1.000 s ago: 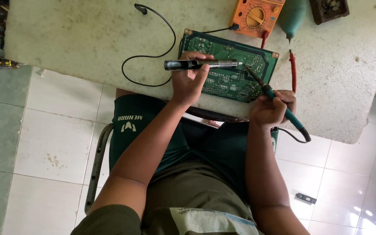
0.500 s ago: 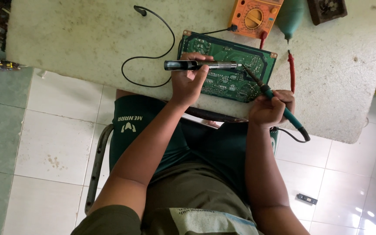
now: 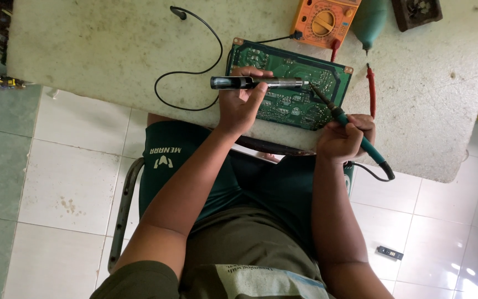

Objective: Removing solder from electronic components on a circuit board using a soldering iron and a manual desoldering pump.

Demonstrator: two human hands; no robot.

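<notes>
A green circuit board [image 3: 283, 61] lies on the pale worn table [image 3: 112, 44]. My left hand [image 3: 242, 105] rests on the board's near left part and grips a black and silver pen-shaped tool [image 3: 258, 83], held level with its tip pointing right. My right hand [image 3: 345, 138] holds a teal-handled soldering iron [image 3: 355, 133] at the board's near right corner. The iron's tip angles up to meet the pen tool's tip over the board. The iron's black cord trails off behind my right hand.
An orange multimeter [image 3: 323, 19] sits beyond the board with a red probe [image 3: 370, 88] lying to the right. A black cable [image 3: 195, 61] loops on the table's left. A teal object [image 3: 369, 22] and a dark box [image 3: 416, 12] stand at the far edge. A small black item [image 3: 389, 253] lies on the tiled floor.
</notes>
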